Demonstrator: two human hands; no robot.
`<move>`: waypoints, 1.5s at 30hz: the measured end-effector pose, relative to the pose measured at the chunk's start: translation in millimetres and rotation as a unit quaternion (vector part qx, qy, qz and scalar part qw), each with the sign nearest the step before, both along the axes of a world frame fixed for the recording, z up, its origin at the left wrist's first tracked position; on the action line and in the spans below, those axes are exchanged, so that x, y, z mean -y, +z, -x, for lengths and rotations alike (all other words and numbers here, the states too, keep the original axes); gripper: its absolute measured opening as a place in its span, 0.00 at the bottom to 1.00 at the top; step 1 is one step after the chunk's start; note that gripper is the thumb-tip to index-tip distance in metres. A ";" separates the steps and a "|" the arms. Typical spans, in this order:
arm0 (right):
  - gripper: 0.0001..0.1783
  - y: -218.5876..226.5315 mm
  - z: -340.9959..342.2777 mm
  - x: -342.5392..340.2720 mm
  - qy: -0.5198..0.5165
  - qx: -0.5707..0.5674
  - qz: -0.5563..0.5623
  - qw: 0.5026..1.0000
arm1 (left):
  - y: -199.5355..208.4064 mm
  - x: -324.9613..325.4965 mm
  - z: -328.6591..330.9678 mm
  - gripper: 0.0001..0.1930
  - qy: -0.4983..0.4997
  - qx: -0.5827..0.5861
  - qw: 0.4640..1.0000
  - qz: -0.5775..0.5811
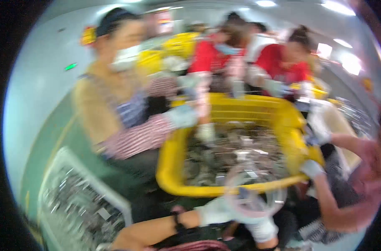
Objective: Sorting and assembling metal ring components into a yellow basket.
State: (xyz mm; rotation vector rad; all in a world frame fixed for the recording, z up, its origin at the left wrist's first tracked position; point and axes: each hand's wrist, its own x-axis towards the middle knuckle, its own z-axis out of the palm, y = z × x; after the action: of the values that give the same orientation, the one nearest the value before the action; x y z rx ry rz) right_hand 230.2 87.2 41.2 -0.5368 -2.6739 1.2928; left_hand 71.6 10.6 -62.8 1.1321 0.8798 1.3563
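Just in front of me, at the near rim of a yellow basket (213, 191), is a clear, round plastic piece (278, 198) with a pale rim; motion blur hides whether it is a tub or a ring. My left hand (217, 211), in a white glove, grips it from the left. The white-gloved right hand (262, 229) holds its lower side from underneath. Fingers of both hands are smeared. Inside the basket lie many small shiny, grey and clear pieces (236, 148), too blurred to name.
A white tray (125, 209) of small shiny parts stands at lower left. Around the basket sit several gloved co-workers: one at left (98, 113), one at right (353, 188), others in red at the far side (205, 54). More yellow baskets (180, 45) stand behind.
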 end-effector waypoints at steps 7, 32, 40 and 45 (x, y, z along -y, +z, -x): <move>0.26 -27.9 -13.0 -37.0 0.060 -0.155 -0.228 0.959 | 92.7 41.7 -11.8 0.19 0.224 -0.106 0.968 0.027; 0.27 14.5 -21.3 -37.7 0.011 -0.260 0.323 0.910 | 3.7 656.5 -65.5 0.06 0.753 0.159 0.386 0.509; 0.27 -47.6 -65.2 -89.8 0.065 -0.359 0.457 0.811 | 95.5 553.4 -18.9 0.16 0.438 -0.243 0.367 0.784; 0.24 -4.0 -30.6 -33.7 -0.178 -0.384 0.422 0.802 | 164.3 372.1 28.9 0.16 0.425 -0.366 0.552 0.617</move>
State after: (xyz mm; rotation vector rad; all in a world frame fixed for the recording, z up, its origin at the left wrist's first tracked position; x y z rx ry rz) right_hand 260.9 120.9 37.2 -0.4119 -1.2033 1.9640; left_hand 42.7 -361.6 101.5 -0.0672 2.6672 0.4023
